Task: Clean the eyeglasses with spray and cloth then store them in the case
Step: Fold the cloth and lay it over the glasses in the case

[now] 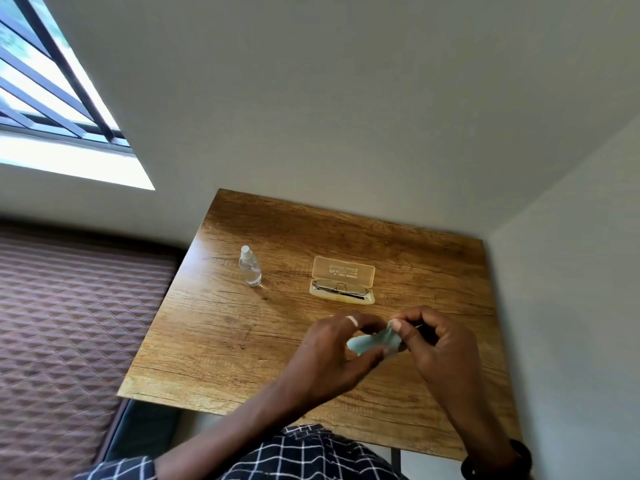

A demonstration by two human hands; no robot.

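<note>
The eyeglasses (341, 288) lie folded inside the translucent yellowish case (343, 271), whose lid stands open toward the wall. A small clear spray bottle (250, 266) stands upright to the left of the case. Nearer to me, both hands hold a pale blue-green cloth (372, 341) above the table. My left hand (332, 355) grips its lower part between thumb and fingers. My right hand (433, 344) pinches its upper corner.
The wooden table (242, 341) fits into the corner of two pale walls. A quilted brown mattress (69, 323) lies along its left side, under a barred window (52, 81). A dark bracelet (498, 462) is on my right wrist.
</note>
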